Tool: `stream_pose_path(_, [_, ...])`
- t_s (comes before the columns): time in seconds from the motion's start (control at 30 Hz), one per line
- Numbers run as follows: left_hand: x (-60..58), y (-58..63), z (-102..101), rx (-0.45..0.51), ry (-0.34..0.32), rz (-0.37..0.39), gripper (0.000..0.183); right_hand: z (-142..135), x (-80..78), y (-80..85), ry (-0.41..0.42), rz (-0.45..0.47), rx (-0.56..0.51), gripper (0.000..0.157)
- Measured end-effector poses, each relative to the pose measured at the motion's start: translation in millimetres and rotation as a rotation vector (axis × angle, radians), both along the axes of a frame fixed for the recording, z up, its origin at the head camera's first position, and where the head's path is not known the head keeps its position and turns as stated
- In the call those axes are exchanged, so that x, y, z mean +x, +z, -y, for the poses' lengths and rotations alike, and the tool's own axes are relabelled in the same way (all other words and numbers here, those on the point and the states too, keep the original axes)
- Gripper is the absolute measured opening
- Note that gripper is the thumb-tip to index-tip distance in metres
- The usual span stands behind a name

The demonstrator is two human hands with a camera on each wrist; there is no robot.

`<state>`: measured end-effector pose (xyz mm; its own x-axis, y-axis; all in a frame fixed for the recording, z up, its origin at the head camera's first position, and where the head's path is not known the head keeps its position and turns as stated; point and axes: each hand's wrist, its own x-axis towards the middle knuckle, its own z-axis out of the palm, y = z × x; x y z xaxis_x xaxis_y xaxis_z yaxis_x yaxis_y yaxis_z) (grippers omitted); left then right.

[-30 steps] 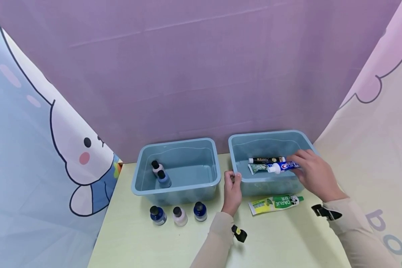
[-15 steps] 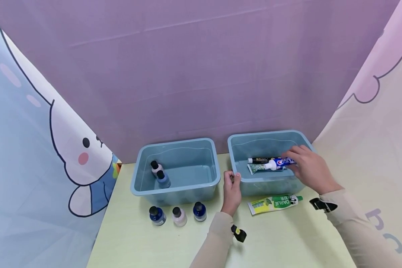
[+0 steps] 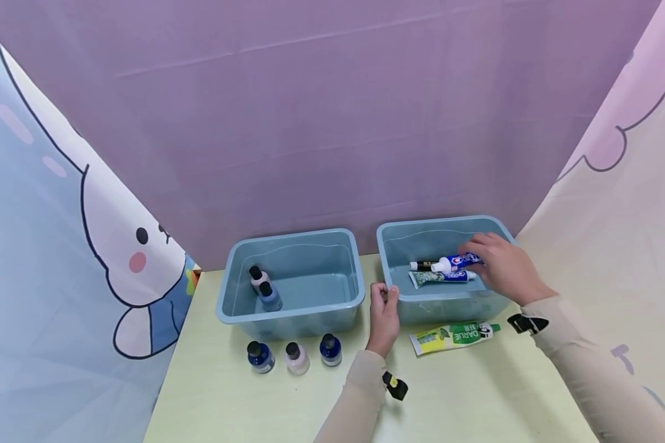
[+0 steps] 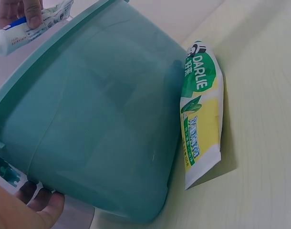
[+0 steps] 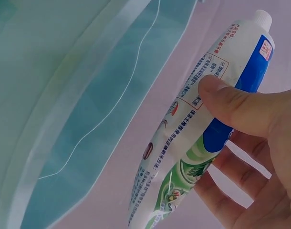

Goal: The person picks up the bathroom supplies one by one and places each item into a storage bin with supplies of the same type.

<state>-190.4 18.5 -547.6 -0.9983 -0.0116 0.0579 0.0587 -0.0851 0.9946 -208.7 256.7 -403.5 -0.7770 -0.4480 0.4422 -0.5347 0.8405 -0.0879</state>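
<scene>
My right hand (image 3: 507, 271) pinches a blue-and-white toothpaste tube (image 3: 447, 264) over the inside of the right-hand blue plastic bin (image 3: 449, 309). The right wrist view shows the thumb lying across the tube's printed side (image 5: 176, 131), with white cap and green end. Below it in the bin lie a mostly covered black toothpaste tube (image 3: 420, 266) and a green-and-blue one (image 3: 438, 278). At that bin's near left corner, my left hand (image 3: 384, 323) grips the rim, thumb on top. A green-and-yellow Darlie toothpaste tube (image 3: 455, 338) lies on the table before the bin.
A second blue bin (image 3: 299, 323) stands to the left, with a pale bottle (image 3: 258, 281) and a blue bottle (image 3: 271, 298) inside. Before it stand two dark blue bottles (image 3: 261, 358) and a pinkish one (image 3: 297, 360). A purple curtain (image 3: 332, 123) hangs behind.
My right hand has moved left and farther into the bin with the tube, now covering much of the black tube and showing more of the green-and-blue one. The left hand stays at the rim.
</scene>
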Motion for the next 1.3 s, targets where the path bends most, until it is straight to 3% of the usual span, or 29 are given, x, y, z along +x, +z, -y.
stream_pose_path(0.37, [0.3, 2.8, -1, -0.008, 0.000, 0.003, 0.021, 0, -23.5, -0.6, 0.034, 0.103, 0.050, 0.033])
stream_pose_path(0.77, [0.2, 2.6, -1, -0.011, -0.007, -0.007, 0.022, -2, -38.8, -5.2, 0.001, 0.205, 0.100, 0.033])
stream_pose_path(0.97, [-1.3, 1.4, -1, -0.007, -0.004, -0.013, 0.017, -5, -52.1, -9.1, 0.026, 0.244, 0.121, 0.032])
stream_pose_path(1.3, [-2.4, -0.4, -2, -0.006, -0.004, -0.010, 0.023, -5, -71.0, -17.1, 0.062, 0.297, 0.156, 0.031])
